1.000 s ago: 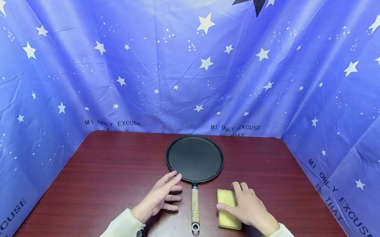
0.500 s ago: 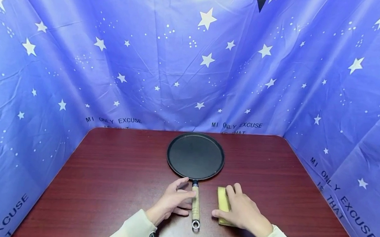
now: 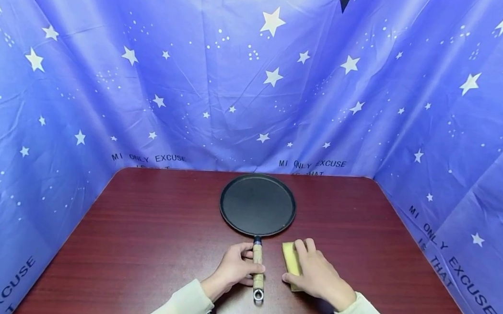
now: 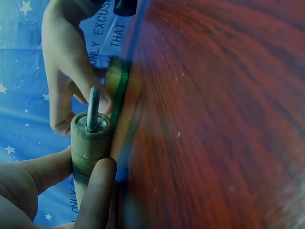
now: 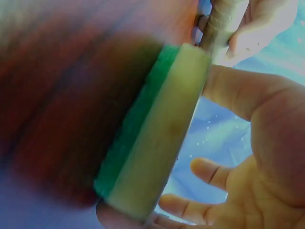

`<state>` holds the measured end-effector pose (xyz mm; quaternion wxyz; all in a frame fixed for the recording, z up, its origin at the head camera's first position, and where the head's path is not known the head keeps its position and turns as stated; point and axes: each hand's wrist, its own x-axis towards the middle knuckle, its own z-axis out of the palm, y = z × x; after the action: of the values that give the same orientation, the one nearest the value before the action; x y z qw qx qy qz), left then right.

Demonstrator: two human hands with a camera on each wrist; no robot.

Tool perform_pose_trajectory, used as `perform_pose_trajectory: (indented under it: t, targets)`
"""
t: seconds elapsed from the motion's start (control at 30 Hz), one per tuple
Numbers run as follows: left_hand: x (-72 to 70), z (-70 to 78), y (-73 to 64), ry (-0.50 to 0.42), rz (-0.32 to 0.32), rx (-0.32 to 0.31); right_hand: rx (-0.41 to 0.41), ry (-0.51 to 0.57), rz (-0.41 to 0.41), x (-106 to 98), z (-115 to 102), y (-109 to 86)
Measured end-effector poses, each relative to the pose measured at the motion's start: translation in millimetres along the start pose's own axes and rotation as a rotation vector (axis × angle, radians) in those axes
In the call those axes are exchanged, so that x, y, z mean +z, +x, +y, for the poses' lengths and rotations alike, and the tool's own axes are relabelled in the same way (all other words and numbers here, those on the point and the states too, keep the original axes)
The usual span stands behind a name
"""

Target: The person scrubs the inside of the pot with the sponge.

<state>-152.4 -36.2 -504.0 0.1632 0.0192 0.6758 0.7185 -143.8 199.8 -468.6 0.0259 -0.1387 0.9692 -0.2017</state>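
Note:
A flat black frying pan [image 3: 257, 205] lies on the table with its pale handle [image 3: 258, 281] pointing toward me. My left hand [image 3: 232, 267] holds that handle, thumb across the top and fingers on the far-left side. In the left wrist view, a thumb and finger pinch the handle [image 4: 90, 148] just below its metal hanging loop [image 4: 94, 107]. To the right of the handle, my right hand [image 3: 319, 274] grips a scouring sponge [image 3: 290, 258], yellow on top. The right wrist view shows the sponge [image 5: 157, 138] between thumb and fingertips, its green scouring face toward the table.
The dark red wooden table [image 3: 165, 219] has rounded far corners, and the pan sits near its back edge. A blue curtain [image 3: 221, 78] with white stars and lettering surrounds the back and both sides.
My left hand has moved right and taken hold of the pan handle. The right hand has closed around the sponge and shifted it slightly left and away from me.

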Motion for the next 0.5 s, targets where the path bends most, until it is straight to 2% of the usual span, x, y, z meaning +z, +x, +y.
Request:
perform_pose_trajectory:
  t: [0.17, 0.37, 0.5]
  targets:
    - [-0.4, 0.8, -2.7, -0.037, -0.001, 0.003, -0.103, 0.056, 0.047, -9.3, 13.2, 18.7]
    - [-2.5, 2.8, -3.6, -0.027, -0.001, 0.009, -0.288, 0.128, 0.145, -24.0, 29.9, 60.3]
    - [-4.8, 3.2, -1.8, -0.009, 0.003, 0.005, -0.341, 0.135, 0.134, -26.0, 34.4, 85.3]
